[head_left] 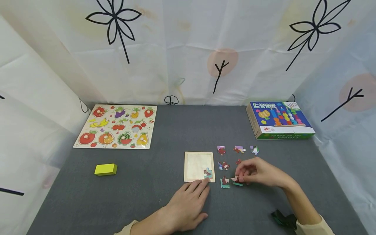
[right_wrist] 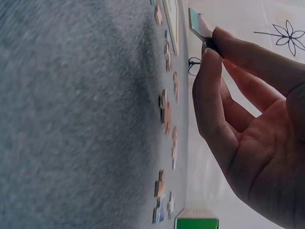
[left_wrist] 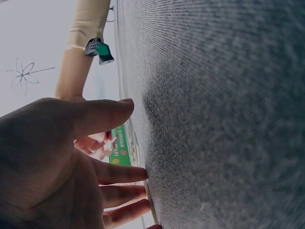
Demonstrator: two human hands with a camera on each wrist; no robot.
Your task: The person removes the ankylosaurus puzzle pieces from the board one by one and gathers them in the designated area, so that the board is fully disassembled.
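Observation:
My right hand (head_left: 259, 173) pinches a small jigsaw piece (head_left: 238, 182) between thumb and forefinger. In the right wrist view that piece (right_wrist: 194, 23) is held up off the cloth, its teal edge showing. My left hand (head_left: 189, 204) lies with extended fingers at the near edge of a square wooden puzzle tray (head_left: 194, 164). In the tray's lower right corner sits a teal and brown jigsaw piece (head_left: 208, 173), close by the left fingertips. Several loose pieces (head_left: 225, 182) lie in rows right of the tray, one partly hidden behind the right hand.
A fruit picture board (head_left: 135, 127) lies at the back left, with a yellow block (head_left: 105, 169) in front of it. At the back right stands a blue and green toy box (head_left: 282, 119). Patterned white cloth (head_left: 188, 49) hangs around the grey tabletop (head_left: 141, 182).

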